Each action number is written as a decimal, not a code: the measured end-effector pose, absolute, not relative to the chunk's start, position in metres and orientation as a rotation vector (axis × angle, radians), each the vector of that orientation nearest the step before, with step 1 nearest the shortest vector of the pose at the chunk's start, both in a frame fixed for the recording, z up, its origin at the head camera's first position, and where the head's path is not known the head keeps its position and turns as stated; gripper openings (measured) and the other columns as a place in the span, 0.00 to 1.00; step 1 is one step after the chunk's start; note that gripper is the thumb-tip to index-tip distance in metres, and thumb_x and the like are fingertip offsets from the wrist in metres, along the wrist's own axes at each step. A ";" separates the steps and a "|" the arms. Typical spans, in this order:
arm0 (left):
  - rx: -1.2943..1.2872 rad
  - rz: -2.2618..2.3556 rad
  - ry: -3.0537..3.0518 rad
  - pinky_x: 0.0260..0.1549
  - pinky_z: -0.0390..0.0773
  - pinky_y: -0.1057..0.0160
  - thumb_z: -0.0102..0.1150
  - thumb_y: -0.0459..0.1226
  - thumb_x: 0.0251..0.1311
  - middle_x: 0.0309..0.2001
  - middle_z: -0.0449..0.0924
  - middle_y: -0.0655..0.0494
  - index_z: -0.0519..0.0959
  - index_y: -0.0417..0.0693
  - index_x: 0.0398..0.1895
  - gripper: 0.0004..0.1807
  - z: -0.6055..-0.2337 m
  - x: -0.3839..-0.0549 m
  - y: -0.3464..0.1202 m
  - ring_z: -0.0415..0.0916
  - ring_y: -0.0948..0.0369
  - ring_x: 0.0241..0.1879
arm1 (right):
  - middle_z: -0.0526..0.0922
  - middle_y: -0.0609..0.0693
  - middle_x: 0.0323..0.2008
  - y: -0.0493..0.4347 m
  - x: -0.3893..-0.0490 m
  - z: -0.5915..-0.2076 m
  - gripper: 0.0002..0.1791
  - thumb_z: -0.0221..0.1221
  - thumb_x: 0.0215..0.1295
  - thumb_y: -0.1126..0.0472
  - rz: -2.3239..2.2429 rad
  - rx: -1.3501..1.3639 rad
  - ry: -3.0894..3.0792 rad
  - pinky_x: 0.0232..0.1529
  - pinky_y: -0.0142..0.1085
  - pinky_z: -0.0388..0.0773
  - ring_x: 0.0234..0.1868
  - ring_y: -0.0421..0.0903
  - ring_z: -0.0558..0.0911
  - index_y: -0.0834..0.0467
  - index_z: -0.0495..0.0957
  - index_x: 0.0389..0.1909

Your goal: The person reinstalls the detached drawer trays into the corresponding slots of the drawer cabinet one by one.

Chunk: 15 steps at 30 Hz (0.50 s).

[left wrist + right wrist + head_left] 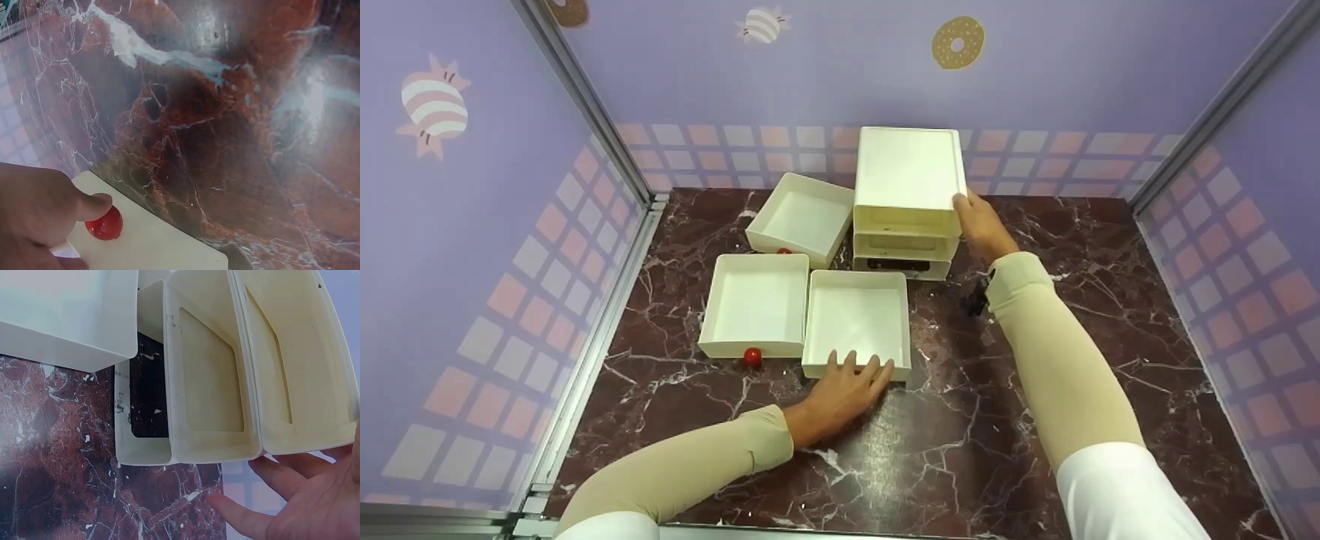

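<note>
My left hand [840, 394] grips the front wall of a white drawer [859, 315], its fingers hooked over the rim to the inside. In the left wrist view the thumb presses at a round red knob [105, 224] on that drawer's front. At the back stands a white cabinet [911, 169] with its stacked compartments uncovered at the front. Against the cabinet's upper right side rests my right hand [986, 221]. The right wrist view shows its fingers [281, 478] extended along the side wall; the thumb is mostly out of frame there.
A second white drawer [757, 304] with a red knob [752, 356] lies left of the held one. Behind it a third drawer [806, 214] sits at an angle beside the cabinet. Purple walls [840, 67] enclose the dark red marbled tabletop [997, 450] at the back and sides.
</note>
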<state>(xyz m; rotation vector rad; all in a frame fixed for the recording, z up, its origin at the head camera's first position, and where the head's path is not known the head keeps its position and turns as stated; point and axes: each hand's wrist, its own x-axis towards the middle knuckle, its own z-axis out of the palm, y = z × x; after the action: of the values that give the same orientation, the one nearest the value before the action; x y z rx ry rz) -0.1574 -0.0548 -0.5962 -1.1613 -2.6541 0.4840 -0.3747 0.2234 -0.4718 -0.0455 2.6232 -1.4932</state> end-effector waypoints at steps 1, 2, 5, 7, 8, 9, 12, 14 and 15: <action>-1.157 0.486 -2.641 0.54 0.83 0.43 0.66 0.36 0.58 0.66 0.73 0.53 0.62 0.54 0.77 0.42 -0.597 -0.157 -0.054 0.80 0.46 0.57 | 0.64 0.57 0.76 0.223 -0.375 -0.472 0.34 0.32 0.79 0.46 -1.505 -0.045 2.616 0.79 0.50 0.58 0.72 0.53 0.66 0.52 0.51 0.82; -1.156 0.483 -2.634 0.54 0.83 0.43 0.66 0.36 0.58 0.66 0.74 0.53 0.62 0.53 0.77 0.41 -0.597 -0.156 -0.054 0.80 0.46 0.56 | 0.64 0.57 0.76 0.223 -0.374 -0.471 0.34 0.32 0.79 0.46 -1.509 -0.042 2.611 0.79 0.50 0.58 0.73 0.53 0.66 0.51 0.51 0.82; -1.158 0.479 -2.637 0.52 0.84 0.44 0.67 0.37 0.57 0.65 0.73 0.53 0.62 0.53 0.77 0.43 -0.596 -0.152 -0.050 0.80 0.46 0.56 | 0.61 0.55 0.78 0.223 -0.373 -0.471 0.34 0.32 0.79 0.45 -1.497 -0.042 2.612 0.80 0.50 0.55 0.75 0.52 0.63 0.50 0.50 0.82; -1.165 0.482 -2.645 0.52 0.84 0.44 0.69 0.37 0.56 0.66 0.73 0.53 0.61 0.53 0.78 0.45 -0.595 -0.150 -0.045 0.80 0.46 0.56 | 0.60 0.55 0.78 0.223 -0.373 -0.470 0.34 0.32 0.79 0.45 -1.486 -0.033 2.612 0.80 0.50 0.54 0.76 0.51 0.62 0.50 0.50 0.82; -1.169 0.484 -2.651 0.52 0.84 0.43 0.70 0.37 0.54 0.66 0.73 0.52 0.60 0.53 0.78 0.47 -0.593 -0.149 -0.042 0.80 0.45 0.57 | 0.60 0.54 0.79 0.223 -0.373 -0.470 0.34 0.32 0.79 0.45 -1.481 -0.033 2.614 0.80 0.50 0.54 0.76 0.51 0.61 0.50 0.50 0.82; -1.172 0.487 -2.654 0.53 0.84 0.43 0.71 0.38 0.53 0.67 0.72 0.52 0.60 0.53 0.79 0.48 -0.592 -0.148 -0.039 0.80 0.45 0.57 | 0.61 0.55 0.78 0.223 -0.373 -0.471 0.34 0.32 0.79 0.45 -1.484 -0.034 2.612 0.80 0.50 0.55 0.75 0.51 0.62 0.51 0.51 0.82; -1.195 0.500 -2.655 0.54 0.84 0.42 0.73 0.38 0.53 0.68 0.72 0.52 0.59 0.53 0.79 0.50 -0.587 -0.147 -0.027 0.80 0.45 0.59 | 0.65 0.56 0.76 0.224 -0.374 -0.471 0.34 0.32 0.79 0.45 -1.488 -0.028 2.610 0.79 0.50 0.57 0.72 0.51 0.65 0.51 0.53 0.81; -1.218 0.506 -2.663 0.55 0.83 0.42 0.74 0.38 0.51 0.69 0.72 0.52 0.57 0.53 0.80 0.52 -0.584 -0.147 -0.017 0.79 0.44 0.60 | 0.64 0.55 0.76 0.224 -0.375 -0.471 0.34 0.32 0.79 0.45 -1.479 -0.036 2.615 0.80 0.49 0.56 0.73 0.51 0.64 0.51 0.52 0.82; -1.232 0.507 -2.666 0.56 0.83 0.42 0.74 0.39 0.51 0.70 0.71 0.52 0.57 0.53 0.80 0.52 -0.583 -0.148 -0.012 0.78 0.44 0.61 | 0.63 0.55 0.77 0.224 -0.375 -0.472 0.34 0.32 0.79 0.45 -1.475 -0.036 2.618 0.80 0.49 0.55 0.74 0.51 0.63 0.51 0.52 0.82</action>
<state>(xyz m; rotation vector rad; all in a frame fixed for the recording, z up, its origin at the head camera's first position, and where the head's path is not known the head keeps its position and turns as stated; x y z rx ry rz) -0.1476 -0.0120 -0.5833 -1.2316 -2.6661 0.5068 -0.3752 0.2240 -0.4717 -0.0362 2.6179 -1.4746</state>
